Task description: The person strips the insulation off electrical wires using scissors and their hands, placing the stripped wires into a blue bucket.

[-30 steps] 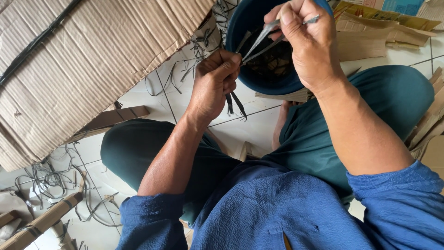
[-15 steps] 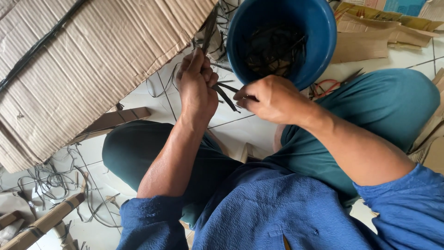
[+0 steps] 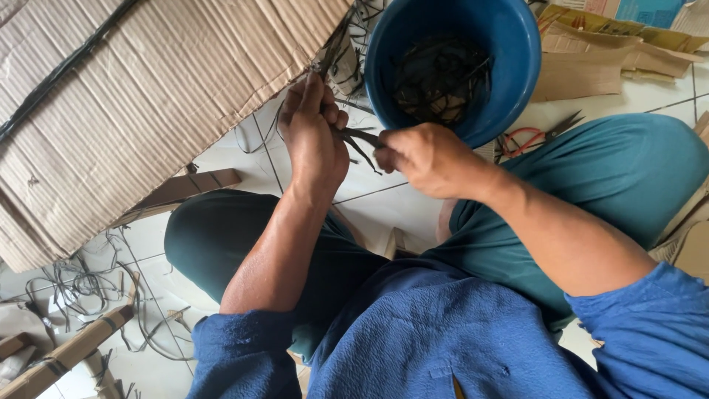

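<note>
I sit cross-legged on a white tiled floor. My left hand (image 3: 314, 137) is closed around a small bundle of thin dark strips (image 3: 360, 140) that stick out to the right. My right hand (image 3: 421, 157) pinches the ends of those same strips, just beside the left hand. Right behind both hands stands a blue bucket (image 3: 509, 44) holding a tangle of similar dark strips (image 3: 439, 77).
A large corrugated cardboard sheet (image 3: 140, 96) lies at the left. Red-handled scissors (image 3: 535, 135) rest on the floor by my right knee. Cardboard pieces (image 3: 613, 63) lie at the top right. Loose strips and wooden slats (image 3: 70, 351) litter the floor at lower left.
My right hand came down from above the bucket to meet the left hand. The left hand shifted up towards the cardboard edge, and both now hold the strips together.
</note>
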